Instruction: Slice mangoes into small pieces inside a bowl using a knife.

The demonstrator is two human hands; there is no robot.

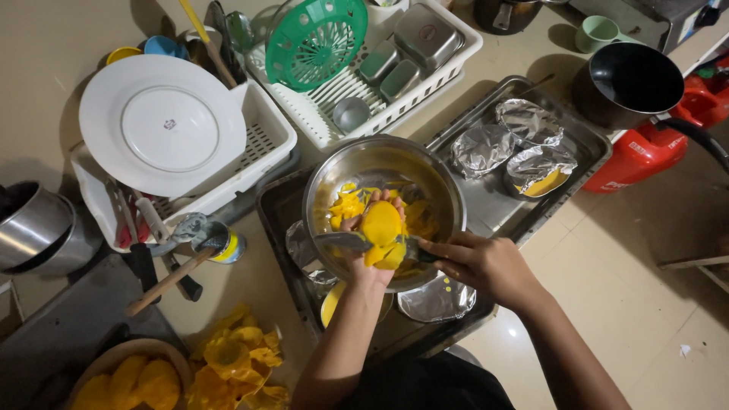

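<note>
My left hand [366, 267] holds a peeled yellow mango [381, 225] over a steel bowl [425, 168]. My right hand [478, 262] grips the handle of a knife [342, 241] whose blade lies across the mango, pointing left. Several cut yellow mango pieces [348, 205] lie inside the bowl. The bowl sits on a dark metal tray [277, 209] on the floor.
Foil-covered cups [524, 144] fill a second tray at right. White dish racks hold a plate [161, 125], a green strainer [315, 38] and steel containers. Mango peels [235, 357] and a bowl of mangoes [129, 383] lie lower left. A black pan [626, 80] and red canister [645, 152] stand right.
</note>
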